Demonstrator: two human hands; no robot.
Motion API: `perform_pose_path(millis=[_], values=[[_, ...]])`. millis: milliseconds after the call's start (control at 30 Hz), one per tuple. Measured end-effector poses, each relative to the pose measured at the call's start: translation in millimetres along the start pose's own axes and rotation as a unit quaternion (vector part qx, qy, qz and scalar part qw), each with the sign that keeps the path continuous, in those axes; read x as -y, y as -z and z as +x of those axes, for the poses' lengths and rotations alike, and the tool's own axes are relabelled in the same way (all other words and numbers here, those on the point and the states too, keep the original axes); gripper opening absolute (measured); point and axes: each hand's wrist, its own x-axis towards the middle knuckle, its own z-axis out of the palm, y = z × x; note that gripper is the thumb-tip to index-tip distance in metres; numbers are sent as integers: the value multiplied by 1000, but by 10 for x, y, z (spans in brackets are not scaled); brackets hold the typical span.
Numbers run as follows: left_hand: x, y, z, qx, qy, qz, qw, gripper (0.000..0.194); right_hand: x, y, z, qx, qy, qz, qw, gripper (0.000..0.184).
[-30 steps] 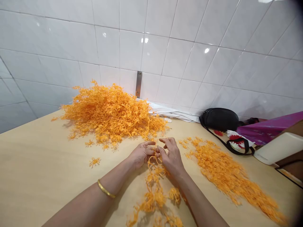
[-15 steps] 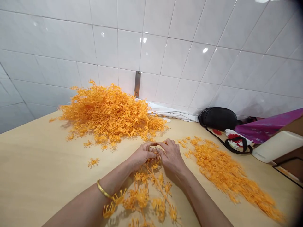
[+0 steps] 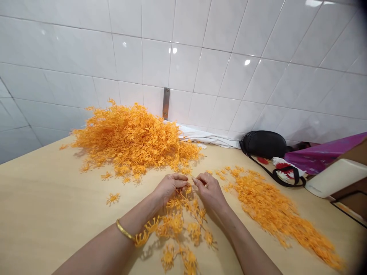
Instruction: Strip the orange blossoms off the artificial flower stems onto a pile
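Observation:
My left hand (image 3: 171,187), a gold bangle on its wrist, is closed around the stem end of an orange plastic flower spray (image 3: 173,225). Branches with spiky, cup-shaped blossoms hang from it toward me over the table. Just to the right, my right hand (image 3: 210,189) is pinched, thumb against bent fingers, its tips a short gap from the left fingertips. Whatever lies in that pinch is hidden. A big tangled heap of the same orange sprays (image 3: 134,137) sits beyond my left hand. Loose orange blossoms (image 3: 275,210) form a long pile right of my right hand.
A single orange blossom (image 3: 112,198) lies left of my forearm on the pale table (image 3: 57,198). At the right stand a black bag (image 3: 263,144) with a strap, red and white flowers (image 3: 283,170), purple sheeting (image 3: 323,152) and a cream container (image 3: 338,177). White tiles rise behind.
My hands, touching at the fingertips before, have drawn slightly apart. The right hand has curled into a pinch, and the spray has shifted a little in the left hand.

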Motion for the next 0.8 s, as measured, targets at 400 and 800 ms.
perform_pose_path(millis=[400, 800], values=[[14, -87, -51, 37, -35, 154, 987, 14, 54, 67, 19, 123, -49, 234, 963, 30], [0, -87, 31, 91, -84, 169, 978, 7, 15, -98, 42, -90, -116, 254, 956, 31]])
